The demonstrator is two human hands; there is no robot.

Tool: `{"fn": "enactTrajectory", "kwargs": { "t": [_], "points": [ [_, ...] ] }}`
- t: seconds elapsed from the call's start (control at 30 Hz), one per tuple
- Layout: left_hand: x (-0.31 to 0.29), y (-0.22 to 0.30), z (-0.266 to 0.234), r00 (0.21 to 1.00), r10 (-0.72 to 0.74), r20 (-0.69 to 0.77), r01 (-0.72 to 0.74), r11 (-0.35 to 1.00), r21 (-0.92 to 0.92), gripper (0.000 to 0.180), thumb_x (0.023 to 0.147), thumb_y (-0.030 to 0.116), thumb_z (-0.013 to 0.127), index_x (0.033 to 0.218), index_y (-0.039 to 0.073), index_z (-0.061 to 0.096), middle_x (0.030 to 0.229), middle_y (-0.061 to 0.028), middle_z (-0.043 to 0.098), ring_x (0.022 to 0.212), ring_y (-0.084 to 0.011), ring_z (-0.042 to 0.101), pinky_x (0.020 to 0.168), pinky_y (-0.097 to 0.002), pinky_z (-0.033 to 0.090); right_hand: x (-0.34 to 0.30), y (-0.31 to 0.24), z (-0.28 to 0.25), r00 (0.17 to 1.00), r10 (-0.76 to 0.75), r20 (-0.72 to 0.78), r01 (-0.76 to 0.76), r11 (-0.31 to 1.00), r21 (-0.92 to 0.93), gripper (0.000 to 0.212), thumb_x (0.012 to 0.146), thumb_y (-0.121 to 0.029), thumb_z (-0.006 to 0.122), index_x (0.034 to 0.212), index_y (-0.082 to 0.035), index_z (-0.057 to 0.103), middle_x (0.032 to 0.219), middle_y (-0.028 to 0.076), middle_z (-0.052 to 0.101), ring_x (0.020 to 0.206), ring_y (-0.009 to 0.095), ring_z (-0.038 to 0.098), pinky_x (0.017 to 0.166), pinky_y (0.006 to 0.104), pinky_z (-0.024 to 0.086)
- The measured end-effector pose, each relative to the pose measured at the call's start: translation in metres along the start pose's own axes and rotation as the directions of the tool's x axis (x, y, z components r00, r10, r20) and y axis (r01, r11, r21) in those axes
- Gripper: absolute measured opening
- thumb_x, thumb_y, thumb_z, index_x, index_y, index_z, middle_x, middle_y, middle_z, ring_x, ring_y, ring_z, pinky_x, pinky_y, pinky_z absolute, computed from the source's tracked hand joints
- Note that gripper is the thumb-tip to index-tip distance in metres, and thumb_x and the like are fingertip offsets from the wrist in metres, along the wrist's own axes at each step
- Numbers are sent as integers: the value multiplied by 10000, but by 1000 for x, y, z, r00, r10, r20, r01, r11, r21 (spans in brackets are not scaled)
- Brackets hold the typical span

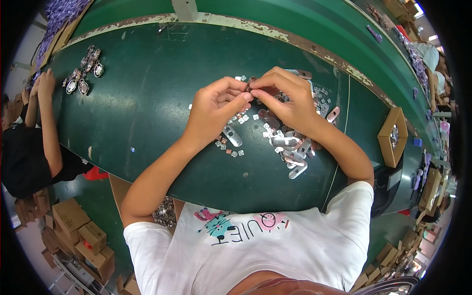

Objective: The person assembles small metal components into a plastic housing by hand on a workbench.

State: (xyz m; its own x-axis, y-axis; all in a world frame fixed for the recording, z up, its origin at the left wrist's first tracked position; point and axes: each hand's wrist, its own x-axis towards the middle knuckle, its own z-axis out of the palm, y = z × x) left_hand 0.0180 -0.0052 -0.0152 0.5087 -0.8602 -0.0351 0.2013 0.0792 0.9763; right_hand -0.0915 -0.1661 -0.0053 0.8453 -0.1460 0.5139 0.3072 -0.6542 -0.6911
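Note:
My left hand (214,107) and my right hand (291,101) meet above the green table (162,113). Between their pinched fingertips is a small, dark, shiny rounded piece (251,82); the fingers cover most of it, so its kind does not show. Beneath my left hand lies a silver oblong plate with rounded ends (232,136). Several small clear square pieces (241,117) are strewn around it. Below my right wrist is a loose pile of similar silver oblong plates (295,155). More plates and small clear pieces lie partly hidden behind my right hand.
A cluster of shiny metal parts (84,71) sits on the table at the far left, near another person's hands (44,83). An open cardboard box (393,137) stands at the right. Cartons (73,221) are stacked on the floor. The table's far edge has a raised green wall (275,14).

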Motion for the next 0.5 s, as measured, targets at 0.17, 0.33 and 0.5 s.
{"fn": "enactTrajectory", "kwargs": {
  "t": [0.17, 0.33, 0.5],
  "points": [
    [0, 1, 1, 1000, 15, 9, -15, 1000, 23, 174, 908, 64, 611, 1036, -52, 594, 940, -97, 663, 847, -115, 644, 743, -227, 526, 1, -2, 0, 1000, 10, -11, -10, 1000, 15, 150, 782, 0, 698, 928, -8, 663, 831, 74, 621, 655, 140, 590, 562, 257, 461],
    [1, 1, 2, 999, -24, 25, 26, 998, -56, 194, 932, 91, 579, 1074, -41, 582, 984, -122, 668, 893, -160, 666, 763, -260, 551, 1, -1, -2, 999, 46, 3, -46, 994, 94, 162, 785, 3, 694, 945, -11, 669, 858, 78, 618, 653, 124, 586, 540, 248, 451],
    [5, 1, 0, 999, -35, 25, 37, 997, -63, 185, 930, 96, 587, 1058, -38, 582, 964, -113, 674, 872, -146, 664, 748, -246, 544, 3, 1, -2, 1000, 17, 1, -17, 998, 61, 148, 784, 4, 692, 929, 2, 666, 834, 77, 598, 634, 135, 572, 534, 256, 446]
  ]
}}
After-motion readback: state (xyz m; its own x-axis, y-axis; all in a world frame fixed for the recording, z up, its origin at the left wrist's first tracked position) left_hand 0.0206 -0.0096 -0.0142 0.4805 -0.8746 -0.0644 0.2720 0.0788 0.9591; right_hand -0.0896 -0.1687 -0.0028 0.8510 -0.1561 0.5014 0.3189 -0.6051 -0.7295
